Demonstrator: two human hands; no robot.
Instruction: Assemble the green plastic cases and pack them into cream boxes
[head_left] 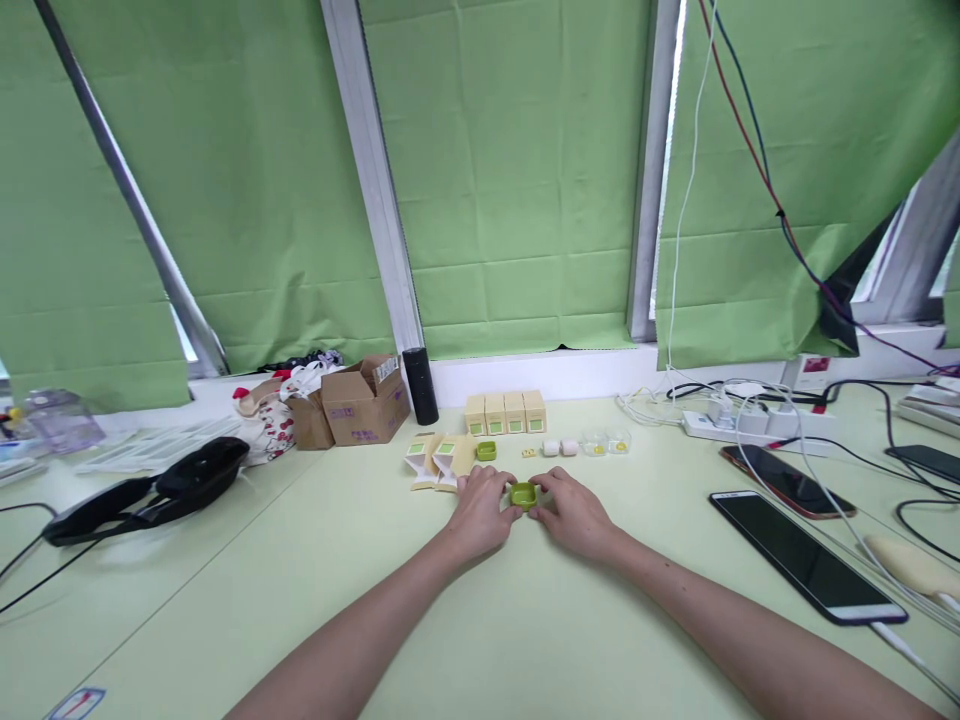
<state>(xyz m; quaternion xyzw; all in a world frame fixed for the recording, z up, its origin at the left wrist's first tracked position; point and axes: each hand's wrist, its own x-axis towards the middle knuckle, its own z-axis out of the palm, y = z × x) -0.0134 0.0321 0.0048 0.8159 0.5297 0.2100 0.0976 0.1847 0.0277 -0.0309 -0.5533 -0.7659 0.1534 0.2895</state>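
Observation:
A small green square dish (523, 495) sits on the table between my two hands. My left hand (484, 508) grips its left side with thumb and fingers, and my right hand (571, 508) grips its right side the same way. Just behind is a second green dish (486, 451). Two flattened cream paper boxes (442, 460) lie beyond my left hand. In a row behind my right hand are a tiny yellow piece (529, 453), two small white and pinkish pieces (560, 448) and two clear little containers (606, 442). Several cream boxes (505, 412) stand at the back.
On the right lie two phones (806, 555) with charging cables and a white power strip (739, 428). A cardboard box (365, 402) and a black cylinder (420, 386) stand at the back left. A black strapped device (161, 490) rests at the left.

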